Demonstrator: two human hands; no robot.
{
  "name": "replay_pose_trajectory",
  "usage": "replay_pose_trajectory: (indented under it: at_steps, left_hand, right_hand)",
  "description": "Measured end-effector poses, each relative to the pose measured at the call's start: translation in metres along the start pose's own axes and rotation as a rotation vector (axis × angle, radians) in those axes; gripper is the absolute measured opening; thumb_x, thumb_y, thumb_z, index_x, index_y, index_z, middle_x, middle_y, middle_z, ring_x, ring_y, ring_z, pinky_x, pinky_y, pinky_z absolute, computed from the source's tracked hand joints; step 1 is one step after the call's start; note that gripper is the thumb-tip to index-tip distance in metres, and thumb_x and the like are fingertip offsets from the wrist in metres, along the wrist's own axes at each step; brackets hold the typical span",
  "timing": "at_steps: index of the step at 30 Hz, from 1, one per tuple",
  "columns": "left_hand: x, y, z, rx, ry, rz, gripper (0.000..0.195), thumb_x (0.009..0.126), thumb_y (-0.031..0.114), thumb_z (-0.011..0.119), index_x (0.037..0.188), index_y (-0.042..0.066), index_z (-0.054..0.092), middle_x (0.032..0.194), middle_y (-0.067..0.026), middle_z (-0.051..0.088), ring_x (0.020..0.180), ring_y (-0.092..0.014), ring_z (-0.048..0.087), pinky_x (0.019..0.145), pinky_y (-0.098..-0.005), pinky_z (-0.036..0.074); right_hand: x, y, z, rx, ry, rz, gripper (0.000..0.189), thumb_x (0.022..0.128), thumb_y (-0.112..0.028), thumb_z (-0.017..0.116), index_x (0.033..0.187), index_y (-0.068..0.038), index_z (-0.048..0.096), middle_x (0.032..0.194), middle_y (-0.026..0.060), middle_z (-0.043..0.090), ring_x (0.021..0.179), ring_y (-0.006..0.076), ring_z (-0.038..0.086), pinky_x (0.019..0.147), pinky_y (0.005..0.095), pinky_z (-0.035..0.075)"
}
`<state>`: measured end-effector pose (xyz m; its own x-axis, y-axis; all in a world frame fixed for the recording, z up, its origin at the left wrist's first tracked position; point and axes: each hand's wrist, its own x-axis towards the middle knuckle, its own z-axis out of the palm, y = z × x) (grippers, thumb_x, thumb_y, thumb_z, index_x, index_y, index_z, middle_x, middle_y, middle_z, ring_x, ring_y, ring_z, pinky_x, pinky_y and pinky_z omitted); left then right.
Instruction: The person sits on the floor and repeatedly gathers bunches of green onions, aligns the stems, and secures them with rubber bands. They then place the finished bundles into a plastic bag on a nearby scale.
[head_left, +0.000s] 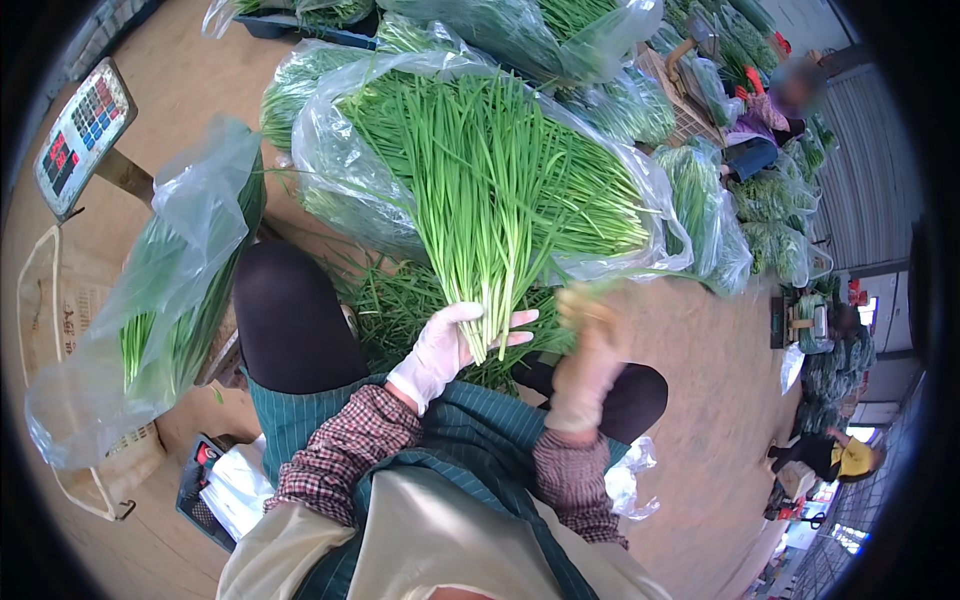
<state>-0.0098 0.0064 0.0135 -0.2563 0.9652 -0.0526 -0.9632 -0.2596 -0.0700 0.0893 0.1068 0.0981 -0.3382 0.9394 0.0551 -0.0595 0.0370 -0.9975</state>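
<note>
My left hand (435, 349), in a thin white glove, holds a bunch of garlic chives (480, 202) by its pale stem ends. The thumb lies over the stems and the fingers stretch out beneath them. The leaves fan away from me across an open clear plastic bag (337, 161) that holds more chives (600, 202). My right hand (589, 345), also gloved, is blurred by motion just right of the stem ends, above my right knee. Whether it grips anything is not clear. Loose green leaves (390, 304) lie heaped on the floor between my legs.
At left stand a digital scale display (86, 135), a plastic bag of chives (187, 277) and a beige basket (52, 315). A dark crate (199, 487) with white plastic sits below. More bagged greens (701, 217) line the far side. A person in red gloves (757, 127) works at upper right.
</note>
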Motion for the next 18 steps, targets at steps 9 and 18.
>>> replay_pose_trajectory:
  at_steps: [9, 18]
  left_hand:
    - [-0.002, -0.01, -0.001, 0.348, 0.275, 0.148, 0.038, 0.083, 0.0, 0.056, 0.12, -0.004, 0.047, 0.102, -0.0154, 0.062, 0.071, -0.015, 0.06, 0.066, -0.0275, 0.053]
    - [-0.007, 0.0, 0.01, 0.214, 0.096, 0.062, 0.06, 0.075, 0.003, 0.055, 0.133, -0.004, 0.037, 0.125, -0.02, 0.051, 0.107, -0.026, 0.057, 0.092, -0.0389, 0.049]
  right_hand:
    - [-0.012, 0.032, 0.017, -0.705, -0.192, -0.5, 0.009, 0.079, -0.011, 0.068, 0.079, -0.002, 0.066, 0.085, 0.0062, 0.06, 0.083, 0.0199, 0.054, 0.074, 0.0323, 0.043]
    - [0.009, 0.028, -0.078, -1.335, -0.236, -0.164, 0.031, 0.075, -0.027, 0.071, 0.092, -0.002, 0.064, 0.077, 0.0168, 0.063, 0.069, 0.0322, 0.06, 0.065, 0.0388, 0.049]
